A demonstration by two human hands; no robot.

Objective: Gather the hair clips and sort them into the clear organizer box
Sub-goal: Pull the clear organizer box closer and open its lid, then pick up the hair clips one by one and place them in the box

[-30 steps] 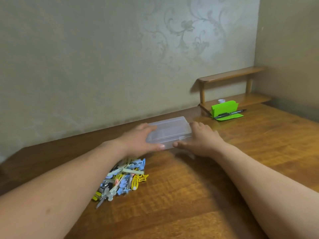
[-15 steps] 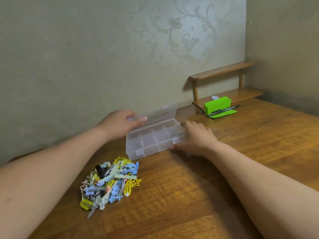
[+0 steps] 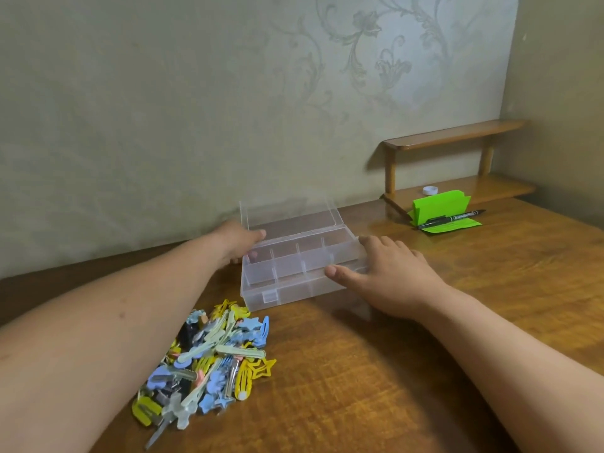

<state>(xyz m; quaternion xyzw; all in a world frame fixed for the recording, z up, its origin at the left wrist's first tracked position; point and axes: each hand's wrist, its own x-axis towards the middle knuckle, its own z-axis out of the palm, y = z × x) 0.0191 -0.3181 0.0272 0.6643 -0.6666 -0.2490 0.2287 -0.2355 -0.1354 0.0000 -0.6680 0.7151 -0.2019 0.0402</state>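
Note:
The clear organizer box (image 3: 287, 291) stands on the wooden table near the wall, its lid (image 3: 291, 214) raised upright at the back. Its several compartments look empty. My left hand (image 3: 237, 241) is at the box's left rear corner, fingers touching the lid's lower edge. My right hand (image 3: 389, 276) rests against the box's right end, thumb along the front rim. A pile of hair clips (image 3: 212, 358) in yellow, blue, pale green and black lies on the table in front of the box, partly under my left forearm.
A low wooden shelf (image 3: 454, 135) stands at the back right against the wall. Beside it lie green sticky notes (image 3: 439, 209), a black marker (image 3: 452, 219) and a small white cap (image 3: 429, 190). The wall runs close behind the box.
The box went from closed to open: my left hand swung the lid up and back until it stands upright. My right hand kept holding the box's right end.

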